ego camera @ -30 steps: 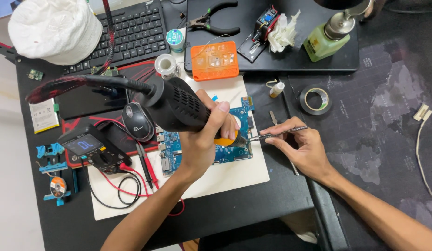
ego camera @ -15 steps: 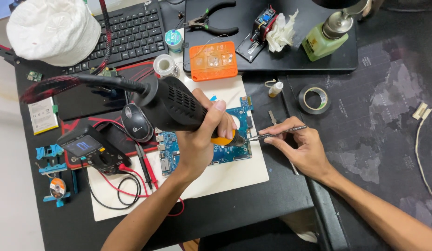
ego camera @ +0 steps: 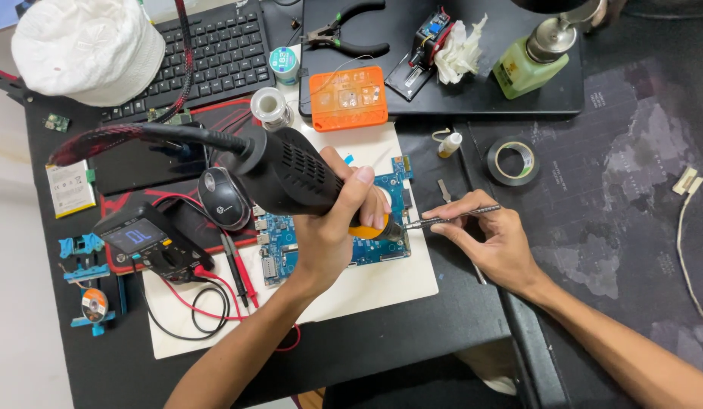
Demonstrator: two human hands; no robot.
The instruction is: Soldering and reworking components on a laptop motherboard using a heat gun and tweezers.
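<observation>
Here, left hand (ego camera: 328, 235) fingers wrapped round hot-air gun (ego camera: 291, 173), right hand (ego camera: 495, 238) pinching tweezers (ego camera: 450, 220)

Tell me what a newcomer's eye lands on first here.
At centre, the left hand grips a bulky black hot-air gun with an orange nozzle collar, aimed down at a blue circuit board. Right of it, the right hand pinches slim metal tweezers toward the nozzle.

circuit board (ego camera: 370, 246) on mat (ego camera: 381, 284), keyboard (ego camera: 215, 53) behind

Black keyboard (ego camera: 215, 53), white cap (ego camera: 86, 49), orange box (ego camera: 347, 97), tape roll (ego camera: 512, 160), multimeter (ego camera: 151, 242)
</observation>
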